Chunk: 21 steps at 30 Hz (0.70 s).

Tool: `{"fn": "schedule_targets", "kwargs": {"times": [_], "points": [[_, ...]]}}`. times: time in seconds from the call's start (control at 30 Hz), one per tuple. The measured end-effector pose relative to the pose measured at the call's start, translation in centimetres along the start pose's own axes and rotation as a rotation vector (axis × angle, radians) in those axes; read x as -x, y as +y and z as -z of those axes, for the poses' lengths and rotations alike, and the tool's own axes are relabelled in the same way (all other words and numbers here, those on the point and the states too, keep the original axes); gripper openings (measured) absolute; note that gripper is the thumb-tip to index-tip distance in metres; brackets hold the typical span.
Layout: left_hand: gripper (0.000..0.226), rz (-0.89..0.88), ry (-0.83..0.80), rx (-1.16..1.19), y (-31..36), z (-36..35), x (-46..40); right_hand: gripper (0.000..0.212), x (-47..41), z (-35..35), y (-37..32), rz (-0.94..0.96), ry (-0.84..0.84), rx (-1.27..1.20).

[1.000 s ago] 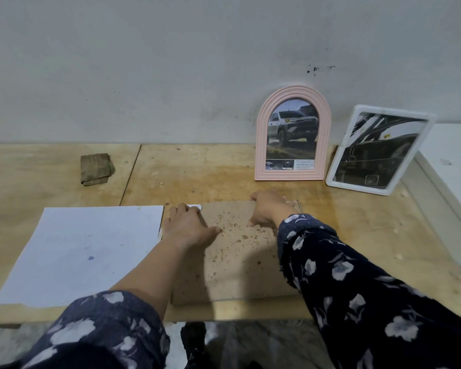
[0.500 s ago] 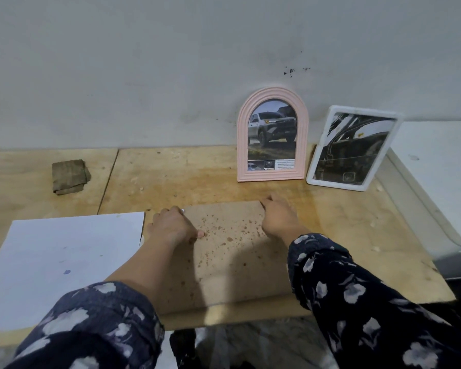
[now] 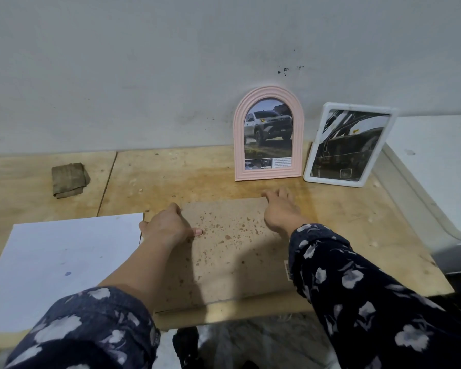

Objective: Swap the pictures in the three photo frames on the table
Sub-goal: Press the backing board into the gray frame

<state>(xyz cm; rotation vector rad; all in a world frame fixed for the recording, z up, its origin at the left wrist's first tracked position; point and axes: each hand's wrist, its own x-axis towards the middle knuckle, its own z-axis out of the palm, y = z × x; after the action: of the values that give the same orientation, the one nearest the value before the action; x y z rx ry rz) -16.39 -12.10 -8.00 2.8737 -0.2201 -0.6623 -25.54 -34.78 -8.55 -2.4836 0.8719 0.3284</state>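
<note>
— On the table's left, what lies there?
— A white sheet [image 3: 64, 259], blank side up; beside it my left hand [image 3: 168, 226] curls over the left edge of the backing board [image 3: 224, 251], my right hand [image 3: 280, 211] spread flat at its far corner; hands apart, neither lifting.
— Which step?
— I judge it's opening the third frame, face-down; next needs the board prised up; the pink frame [image 3: 268, 134] and white frame [image 3: 349, 145] lean against the wall behind. Clips and picture underneath are hidden.
</note>
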Motion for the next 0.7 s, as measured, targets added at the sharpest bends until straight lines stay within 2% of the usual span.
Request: {"fn": "schedule_targets", "kwargs": {"times": [0.23, 0.4, 0.6, 0.7], "points": [[0.077, -0.016, 0.003, 0.054, 0.0, 0.2, 0.6, 0.06, 1.6, -0.3, 2.2, -0.138, 0.084, -0.174], [0.079, -0.032, -0.005, 0.094, -0.3, 0.0, 0.8, 0.056, 3.2, -1.0, 3.5, -0.154, 0.126, -0.234], [0.077, -0.057, -0.016, 0.079, -0.6, 0.0, 0.9, 0.05, 4.1, -0.6, 4.0, -0.183, 0.128, -0.54], [0.077, -0.062, -0.019, 0.079, -0.7, 0.1, 0.8, 0.049, 4.1, -0.3, 3.9, -0.192, 0.124, -0.549]]}}
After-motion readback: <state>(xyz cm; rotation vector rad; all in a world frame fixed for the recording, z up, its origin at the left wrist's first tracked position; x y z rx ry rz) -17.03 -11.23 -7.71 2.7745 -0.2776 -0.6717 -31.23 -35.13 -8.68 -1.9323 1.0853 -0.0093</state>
